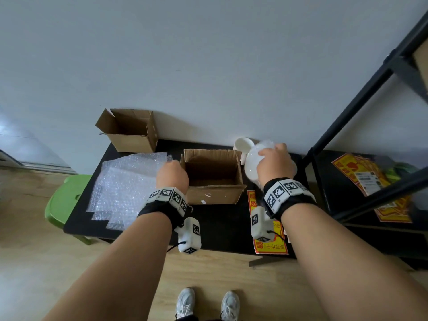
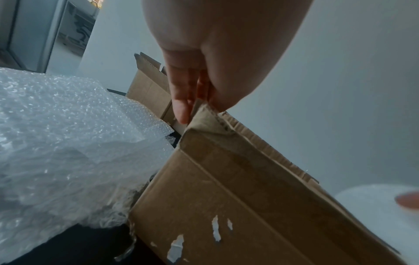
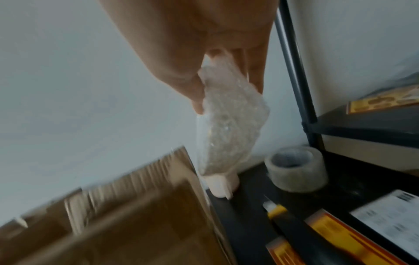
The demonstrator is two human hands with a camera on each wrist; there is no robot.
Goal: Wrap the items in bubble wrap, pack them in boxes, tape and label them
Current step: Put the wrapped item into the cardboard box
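One item is wrapped: the right hand grips the bubble-wrapped bundle right of centre, just beside the open box. The left hand pinches the box's corner flap. Packing, taping and labelling remain; the tape roll sits untouched, lower right.

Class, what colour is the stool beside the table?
Green; the stool shows best in the head view.
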